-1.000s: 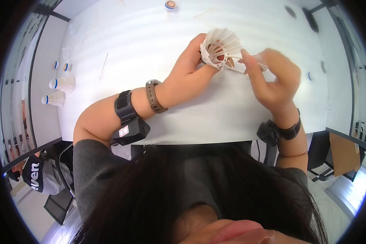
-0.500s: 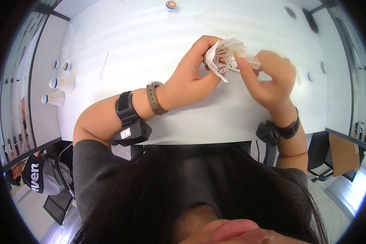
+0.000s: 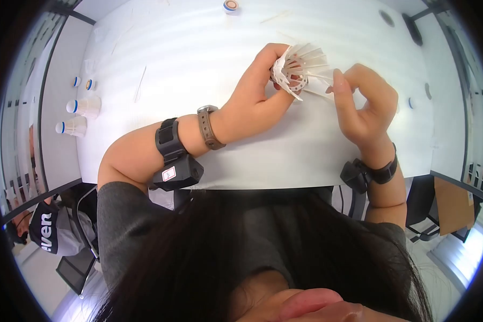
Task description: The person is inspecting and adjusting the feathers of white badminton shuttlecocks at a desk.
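Note:
My left hand [image 3: 265, 94] is wrapped around a white feather shuttlecock [image 3: 298, 68], whose open, fanned end faces up and to the right. A ring with small holes shows inside its feathers, several of which splay apart unevenly. Whether a cork base sits under it is hidden by my fingers. Close by on the right, my right hand [image 3: 365, 104] pinches the outer end of one feather [image 3: 321, 77] between thumb and forefinger.
Two shuttlecocks [image 3: 84, 107] lie at the left edge of the white table [image 3: 241, 166], near loose cork bases [image 3: 90, 84]. Another base [image 3: 231, 6] sits at the far edge. Thin feather pieces [image 3: 140, 84] are scattered about. Partitions stand at both sides.
My right hand has drawn back slightly to the right, away from the shuttlecock's opening, with its fingertips at a feather's end. My left hand keeps its hold, nearly still.

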`<state>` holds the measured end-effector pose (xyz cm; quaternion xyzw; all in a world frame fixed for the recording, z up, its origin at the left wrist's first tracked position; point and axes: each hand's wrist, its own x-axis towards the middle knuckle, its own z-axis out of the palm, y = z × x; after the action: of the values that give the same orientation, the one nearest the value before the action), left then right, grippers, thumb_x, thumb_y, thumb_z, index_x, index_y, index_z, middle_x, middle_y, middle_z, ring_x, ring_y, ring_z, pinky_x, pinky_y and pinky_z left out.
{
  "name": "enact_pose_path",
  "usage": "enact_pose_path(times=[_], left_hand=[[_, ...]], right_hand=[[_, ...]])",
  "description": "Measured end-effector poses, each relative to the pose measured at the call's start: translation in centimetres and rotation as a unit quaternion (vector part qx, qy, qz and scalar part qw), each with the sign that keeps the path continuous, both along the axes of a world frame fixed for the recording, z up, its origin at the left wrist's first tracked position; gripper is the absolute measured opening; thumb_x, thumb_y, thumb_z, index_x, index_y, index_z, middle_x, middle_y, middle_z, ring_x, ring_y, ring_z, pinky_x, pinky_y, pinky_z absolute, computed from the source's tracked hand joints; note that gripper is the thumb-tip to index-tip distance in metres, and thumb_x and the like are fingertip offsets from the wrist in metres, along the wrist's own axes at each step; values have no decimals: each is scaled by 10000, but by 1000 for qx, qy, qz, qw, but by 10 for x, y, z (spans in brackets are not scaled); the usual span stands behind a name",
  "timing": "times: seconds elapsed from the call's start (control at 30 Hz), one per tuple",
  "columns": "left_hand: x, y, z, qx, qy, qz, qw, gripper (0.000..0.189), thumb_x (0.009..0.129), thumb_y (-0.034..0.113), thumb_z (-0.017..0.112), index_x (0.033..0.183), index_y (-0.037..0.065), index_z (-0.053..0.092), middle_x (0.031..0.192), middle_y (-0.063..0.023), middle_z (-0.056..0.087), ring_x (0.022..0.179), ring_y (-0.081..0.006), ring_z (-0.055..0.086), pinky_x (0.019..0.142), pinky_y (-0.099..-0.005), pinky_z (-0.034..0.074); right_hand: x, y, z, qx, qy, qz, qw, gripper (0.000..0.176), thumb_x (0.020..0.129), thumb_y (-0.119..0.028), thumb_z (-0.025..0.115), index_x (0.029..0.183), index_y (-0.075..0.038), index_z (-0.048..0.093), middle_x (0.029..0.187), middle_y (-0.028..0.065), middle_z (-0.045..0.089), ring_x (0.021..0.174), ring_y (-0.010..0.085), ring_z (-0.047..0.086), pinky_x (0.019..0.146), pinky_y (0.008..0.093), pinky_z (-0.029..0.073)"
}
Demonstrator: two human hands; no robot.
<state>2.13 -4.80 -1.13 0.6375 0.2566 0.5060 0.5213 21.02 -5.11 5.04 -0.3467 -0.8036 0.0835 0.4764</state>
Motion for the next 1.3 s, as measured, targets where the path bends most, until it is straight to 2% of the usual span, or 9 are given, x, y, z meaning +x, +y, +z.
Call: enact_pose_path(times=[0.2,0.3,0.4,0.53,0.6,0.73,0.93,1.1,1.3], left_hand=[[-1,3,3,2,8,2,1000,309,893,56,559,1187,33,466,935,9,519,809,-66,442,725,-235,409],[-1,0,3,-31,-29,-14,999,303,890,51,560,1179,36,471,936,9,522,810,-68,443,727,-237,408],[-2,3,2,27,26,3,999,308,882,41,556,1179,39,473,940,7,525,815,-71,446,730,-238,409],[-1,1,5,3,2,-3,1000,323,869,30,550,1182,40,473,948,-2,525,818,-81,451,742,-245,409],[-1,3,2,42,25,3,999,333,864,23,546,1188,38,472,953,-7,524,823,-86,455,751,-250,411],[-1,1,5,-12,-7,-17,1000,332,865,17,537,1191,32,475,967,-26,526,842,-104,466,764,-257,417],[-1,3,4,35,37,-7,999,344,867,23,533,1206,29,476,1022,-49,518,869,-130,480,789,-271,426],[-3,4,-2,16,60,-19,998,379,844,22,548,1218,28,486,1050,-107,519,937,-225,502,845,-317,431],[-1,2,0,6,28,-9,1000,353,848,25,556,1196,34,502,1047,-94,521,939,-236,503,858,-325,427]], right_hand=[[-3,-1,0,-16,-18,-2,1000,169,786,2,666,644,-29,580,526,31,511,442,129,464,433,243,341],[-4,-2,2,-19,-19,-4,1000,171,784,-1,670,641,-29,580,527,32,513,443,132,468,434,246,344],[-4,-2,1,-16,-23,-7,1000,173,782,0,672,638,-30,580,526,33,513,443,133,470,433,248,344],[-5,-3,2,-11,-20,-9,1000,176,777,-2,676,635,-35,578,524,33,512,442,136,470,432,250,343],[-5,-2,2,-6,-19,-10,1000,179,774,-2,677,632,-38,574,523,33,511,442,137,470,432,251,343],[-4,-3,0,-11,-22,-4,1000,183,767,-1,677,626,-44,568,522,30,511,443,137,473,431,253,345],[-5,-4,4,-14,-41,-6,999,183,739,12,680,620,-49,556,526,32,516,446,143,483,435,253,357],[-4,-5,3,-8,-47,-7,999,186,729,17,681,621,-52,546,531,36,519,451,146,487,436,252,360],[-5,-5,3,-8,-35,-11,999,182,722,20,677,617,-52,546,522,32,514,447,140,481,435,251,357]])
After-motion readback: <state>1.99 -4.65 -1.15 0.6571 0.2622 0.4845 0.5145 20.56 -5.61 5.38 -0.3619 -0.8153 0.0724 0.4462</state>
